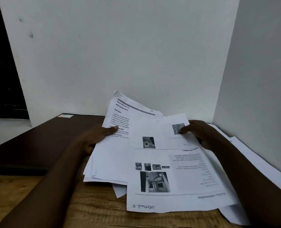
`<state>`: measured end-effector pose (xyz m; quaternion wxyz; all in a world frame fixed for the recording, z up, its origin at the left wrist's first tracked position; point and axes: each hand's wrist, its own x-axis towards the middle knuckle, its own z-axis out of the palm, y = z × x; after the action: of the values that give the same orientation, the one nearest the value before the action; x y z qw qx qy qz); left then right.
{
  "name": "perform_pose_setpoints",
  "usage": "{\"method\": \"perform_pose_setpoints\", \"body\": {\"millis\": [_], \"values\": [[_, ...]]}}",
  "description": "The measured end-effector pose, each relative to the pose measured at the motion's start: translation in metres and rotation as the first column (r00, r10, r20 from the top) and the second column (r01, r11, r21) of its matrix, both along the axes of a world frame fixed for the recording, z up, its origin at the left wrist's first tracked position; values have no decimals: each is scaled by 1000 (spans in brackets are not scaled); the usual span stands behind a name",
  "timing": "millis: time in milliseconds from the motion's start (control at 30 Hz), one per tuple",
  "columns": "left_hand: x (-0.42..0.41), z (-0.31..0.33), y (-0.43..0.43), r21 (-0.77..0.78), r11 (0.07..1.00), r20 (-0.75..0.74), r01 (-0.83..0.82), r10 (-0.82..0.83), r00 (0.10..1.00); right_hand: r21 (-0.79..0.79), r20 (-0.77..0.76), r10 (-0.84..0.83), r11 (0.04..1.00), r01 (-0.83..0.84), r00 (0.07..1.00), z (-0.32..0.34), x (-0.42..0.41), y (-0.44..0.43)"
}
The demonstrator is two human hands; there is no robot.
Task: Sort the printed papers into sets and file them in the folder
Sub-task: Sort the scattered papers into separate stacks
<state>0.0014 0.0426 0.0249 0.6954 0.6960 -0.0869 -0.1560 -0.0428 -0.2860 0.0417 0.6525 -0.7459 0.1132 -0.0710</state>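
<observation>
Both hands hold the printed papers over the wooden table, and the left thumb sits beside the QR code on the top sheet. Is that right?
Not quite. The head view shows the right hand with its thumb beside the QR code; the left hand grips the sheet headed TASK GOAL. Both do hold the printed papers over the wooden table.

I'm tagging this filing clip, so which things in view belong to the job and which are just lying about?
Belongs to the job: printed papers, gripped by the left hand and right hand; loose sheets by the right wall; dark brown folder, apparently, at left.
Just there: wooden table; white wall.
</observation>
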Motion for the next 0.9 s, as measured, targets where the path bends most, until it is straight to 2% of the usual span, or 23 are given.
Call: {"method": "perform_pose_setpoints", "body": {"millis": [67, 167, 233, 333, 400, 467, 500, 567, 633, 733, 833, 900], "values": [[1, -2, -2, -58, 998, -56, 13, -16, 998, 100, -31, -36, 994, 39, 999, 0, 1, -7], [3, -1, -4, -120, 993, -45, -12, 7, 999, 359, 91, -288, 902, 239, 953, 2, 2, -8], [4, -1, -3, -165, 984, -11, -74, 73, 997, 529, 123, -345, 816, 232, 931, 0, -1, -1], [4, -2, -1, -250, 956, 55, -155, 174, 983, 676, 133, -262, 729, 106, 956, -2, -10, 26], [4, -3, -4, -330, 929, 82, -167, 205, 975, 666, 133, -230, 741, 85, 964, -4, -9, 43], [2, -1, -9, -347, 926, 130, -148, 204, 970, 616, 164, -214, 785, 69, 963, -8, -9, 58], [0, -1, -12, -339, 933, 161, -124, 187, 969, 548, 201, -214, 834, 72, 956, -11, -8, 63], [-2, -2, -19, -312, 947, 221, -77, 152, 963, 313, 274, -210, 942, 120, 938, -15, -8, 72], [-1, -4, -22, -310, 948, 254, -67, 150, 956, 220, 284, -170, 970, 108, 944, -16, -13, 84], [1, -5, -20, -299, 953, 313, -50, 147, 938, 323, 265, -56, 946, -34, 963, -20, -18, 104], [0, -4, -21, -283, 959, 338, -22, 122, 933, 457, 274, 39, 874, -166, 961, -25, -27, 126], [-2, -4, -24, -299, 952, 323, -63, 164, 932, 469, 275, 147, 842, -266, 950, -29, -33, 138]]}}
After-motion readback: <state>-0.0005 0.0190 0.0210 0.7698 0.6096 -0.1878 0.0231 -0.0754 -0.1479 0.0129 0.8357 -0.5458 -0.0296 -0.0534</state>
